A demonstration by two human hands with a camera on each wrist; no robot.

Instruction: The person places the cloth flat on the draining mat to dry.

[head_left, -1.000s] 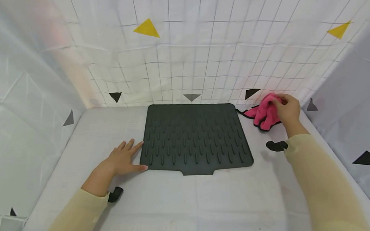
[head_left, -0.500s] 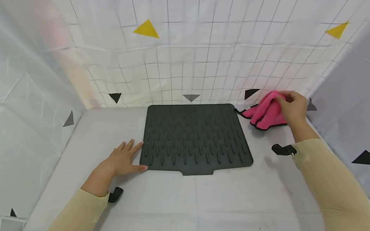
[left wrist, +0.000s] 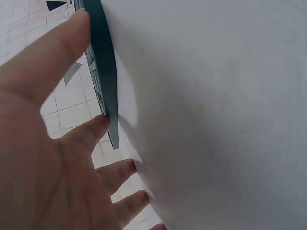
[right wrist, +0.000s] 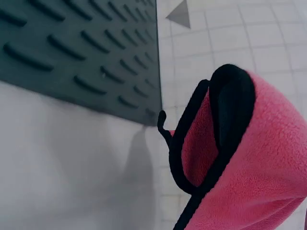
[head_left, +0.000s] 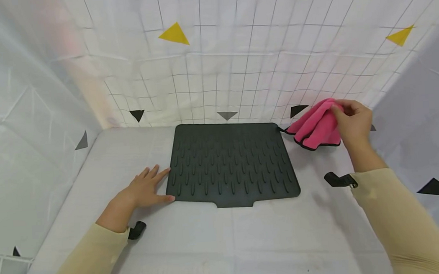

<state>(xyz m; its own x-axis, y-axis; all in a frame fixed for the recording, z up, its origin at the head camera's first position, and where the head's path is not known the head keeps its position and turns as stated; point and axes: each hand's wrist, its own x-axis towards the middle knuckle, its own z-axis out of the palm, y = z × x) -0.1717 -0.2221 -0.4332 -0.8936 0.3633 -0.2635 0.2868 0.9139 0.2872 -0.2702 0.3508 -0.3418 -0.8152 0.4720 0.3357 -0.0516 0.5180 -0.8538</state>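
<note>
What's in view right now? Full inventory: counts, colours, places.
ribbed mat: 1, dark grey-green, table centre, towards the back
cloth: 1, pink with black edging, right of the mat
table: 1, white, under the mat
wall sheeting: three sides, pale, gridded at back
yellow triangles: 3, yellow, two on back, one at left edge
dark triangles: 7, black or grey, on the walls
wrist pieces: 2, black, one per wrist
sleeves: 2, pale yellow, both arms
left hand: 1, bare, touching mat's left edge
right hand: 1, bare, pinching cloth
</note>
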